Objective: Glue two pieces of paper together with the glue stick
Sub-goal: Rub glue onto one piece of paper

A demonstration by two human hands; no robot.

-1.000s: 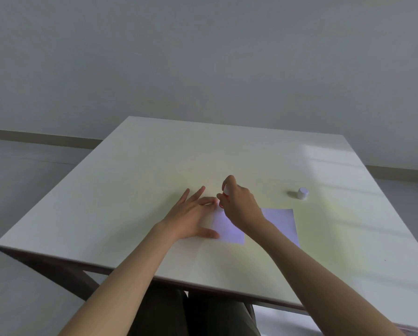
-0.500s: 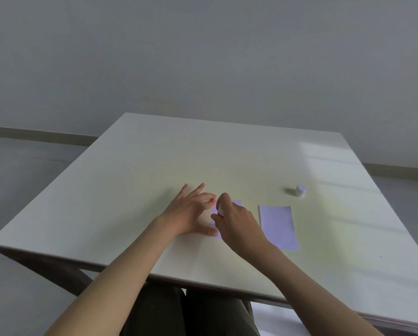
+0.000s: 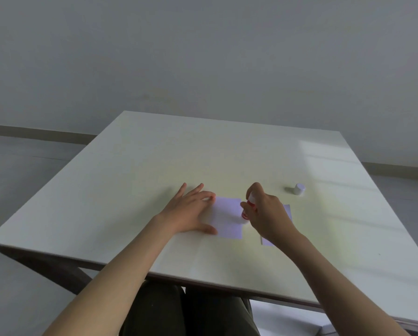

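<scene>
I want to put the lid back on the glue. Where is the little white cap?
In the head view, the white cap stands alone on the table, on the right side, just beyond the right hand holding the glue stick.

I see both forearms bare, no sleeves, watch or rings; dark olive trousers [image 3: 179,311] cover my lap.

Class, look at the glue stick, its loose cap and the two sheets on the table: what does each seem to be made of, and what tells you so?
Glue stick: probably smooth plastic, red and white, held in the right hand.
Cap: likely plastic too; small, rigid, white, standing alone.
Two sheets: thin matte paper, pale lilac, lying flat; the left hand steadies one.
Table: smooth, faintly glossy whitish top; material unclear.
</scene>
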